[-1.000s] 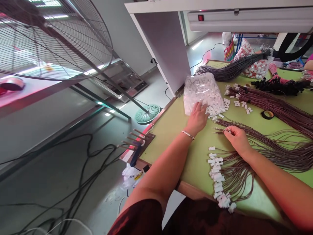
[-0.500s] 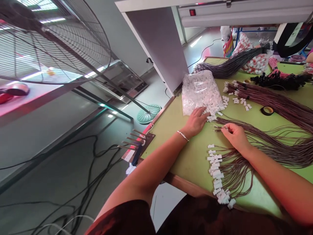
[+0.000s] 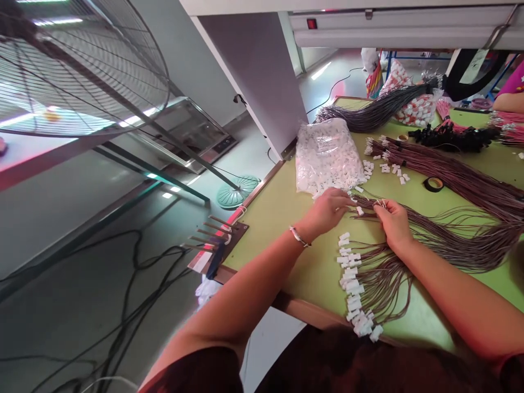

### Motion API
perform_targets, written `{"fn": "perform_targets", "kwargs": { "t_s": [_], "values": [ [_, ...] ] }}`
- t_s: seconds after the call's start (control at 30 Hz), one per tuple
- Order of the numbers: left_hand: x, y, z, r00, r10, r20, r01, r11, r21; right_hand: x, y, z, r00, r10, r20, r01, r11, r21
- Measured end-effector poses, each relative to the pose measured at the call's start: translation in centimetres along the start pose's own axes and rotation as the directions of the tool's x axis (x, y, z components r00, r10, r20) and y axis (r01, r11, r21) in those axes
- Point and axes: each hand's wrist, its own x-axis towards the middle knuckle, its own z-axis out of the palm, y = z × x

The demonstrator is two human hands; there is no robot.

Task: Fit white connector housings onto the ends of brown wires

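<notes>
My left hand is closed in a pinch at the front of the clear bag of white connectors; a white connector shows just beyond its fingertips. Facing it, my right hand pinches thin brown wires, their metal ends poking out above the fingers. Under and behind the right hand runs a long bundle of brown wires. Nearer my body, a column of white connectors with wires attached lies along the green table.
A black tape roll, more brown wire bundles, a dark wire bundle and loose white connectors lie farther back. A pronged rack sits at the left edge. A fan stands left; another person's arm shows at right.
My left hand has come away from the loose connectors by the bag and closed into a pinch near my right hand. A white connector now shows between the hands. The view has shifted slightly.
</notes>
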Motion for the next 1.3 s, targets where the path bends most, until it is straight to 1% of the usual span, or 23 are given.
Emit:
{"fn": "perform_targets", "kwargs": {
  "t_s": [0.03, 0.1, 0.13, 0.2, 0.23, 0.3, 0.37, 0.4, 0.43, 0.47, 0.5, 0.57, 0.67, 0.77, 0.83, 0.9, 1.03, 1.1, 1.17, 1.2, 1.23, 1.3],
  "values": [
    [0.5, 0.4, 0.5, 0.996, 0.05, 0.079, -0.051, 0.999, 0.009, 0.0, 0.0, 0.0, 1.0, -0.003, -0.02, 0.002, 1.0, -0.009],
    [1.2, 0.9, 1.7, 0.976, 0.106, 0.19, -0.118, 0.992, 0.05, 0.0, 0.1, 0.1, 0.997, 0.007, -0.072, -0.008, 1.0, -0.008],
    [1.5, 1.0, 2.2, 0.968, 0.108, 0.226, -0.127, 0.989, 0.072, 0.0, 0.1, 0.1, 0.997, 0.001, -0.077, -0.002, 1.0, -0.014],
    [1.7, 0.8, 3.0, 0.961, 0.084, 0.263, -0.114, 0.988, 0.101, 0.0, 0.2, 0.2, 0.996, -0.022, -0.082, 0.019, 0.999, -0.031],
    [1.8, 0.7, 3.2, 0.963, 0.065, 0.261, -0.093, 0.991, 0.097, 0.0, 0.2, 0.2, 0.996, -0.037, -0.084, 0.033, 0.998, -0.046],
    [1.6, 0.4, 3.0, 0.981, 0.001, 0.196, -0.008, 0.999, 0.032, -0.1, 0.1, 0.1, 0.994, -0.07, -0.082, 0.063, 0.995, -0.079],
    [1.2, 0.3, 2.4, 0.989, -0.12, 0.085, 0.128, 0.986, -0.102, -0.2, -0.1, 0.0, 0.993, -0.094, -0.065, 0.086, 0.99, -0.113],
    [0.9, 0.4, 1.9, 0.978, -0.206, 0.036, 0.209, 0.96, -0.186, -0.2, -0.2, 0.0, 0.994, -0.101, -0.05, 0.094, 0.987, -0.129],
    [0.6, 0.4, 1.4, 0.955, -0.297, 0.01, 0.288, 0.916, -0.281, -0.3, -0.4, -0.1, 0.994, -0.105, -0.032, 0.1, 0.984, -0.145],
    [0.4, 0.5, 0.9, 0.924, -0.381, 0.011, 0.356, 0.854, -0.379, -0.4, -0.5, -0.2, 0.994, -0.11, -0.011, 0.107, 0.981, -0.164],
    [0.1, 0.7, 0.5, 0.893, -0.448, 0.033, 0.408, 0.78, -0.474, -0.5, -0.7, -0.2, 0.993, -0.119, 0.007, 0.118, 0.975, -0.186],
    [-0.3, 1.0, 0.1, 0.845, -0.526, 0.1, 0.46, 0.62, -0.636, -0.8, -1.0, -0.3, 0.988, -0.148, 0.031, 0.152, 0.963, -0.224],
    [-0.4, 1.4, 0.3, 0.78, -0.599, 0.181, 0.486, 0.398, -0.778, -1.1, -1.4, -0.2, 0.98, -0.188, 0.063, 0.198, 0.944, -0.265],
    [-0.3, 1.5, 0.9, 0.708, -0.648, 0.282, 0.513, 0.196, -0.836, -1.2, -1.7, -0.2, 0.973, -0.211, 0.091, 0.229, 0.93, -0.289],
    [-0.2, 1.6, 1.1, 0.691, -0.644, 0.33, 0.514, 0.115, -0.85, -1.2, -1.7, -0.1, 0.969, -0.224, 0.102, 0.245, 0.92, -0.305],
    [-0.2, 1.6, 1.1, 0.683, -0.636, 0.358, 0.512, 0.068, -0.856, -1.1, -1.7, -0.1, 0.967, -0.231, 0.109, 0.255, 0.911, -0.325],
    [-0.2, 1.6, 0.8, 0.67, -0.637, 0.38, 0.507, 0.019, -0.862, -1.0, -1.6, -0.1, 0.969, -0.224, 0.104, 0.247, 0.898, -0.365],
    [-0.2, 1.6, 0.7, 0.676, -0.635, 0.374, 0.498, 0.019, -0.867, -1.0, -1.6, -0.1, 0.97, -0.218, 0.103, 0.241, 0.899, -0.365],
    [-0.2, 1.6, 0.6, 0.686, -0.624, 0.375, 0.508, 0.042, -0.86, -1.0, -1.5, -0.1, 0.97, -0.218, 0.108, 0.243, 0.901, -0.359],
    [-0.3, 1.6, 0.6, 0.693, -0.617, 0.374, 0.523, 0.074, -0.849, -1.0, -1.4, -0.2, 0.97, -0.218, 0.113, 0.244, 0.901, -0.358],
    [-0.3, 1.5, 0.6, 0.702, -0.611, 0.366, 0.541, 0.124, -0.832, -0.9, -1.4, -0.2, 0.969, -0.215, 0.12, 0.244, 0.901, -0.358],
    [-0.5, 1.4, 0.7, 0.735, -0.592, 0.329, 0.565, 0.267, -0.781, -0.9, -1.2, -0.2, 0.969, -0.203, 0.14, 0.24, 0.903, -0.355]
  ]
}}
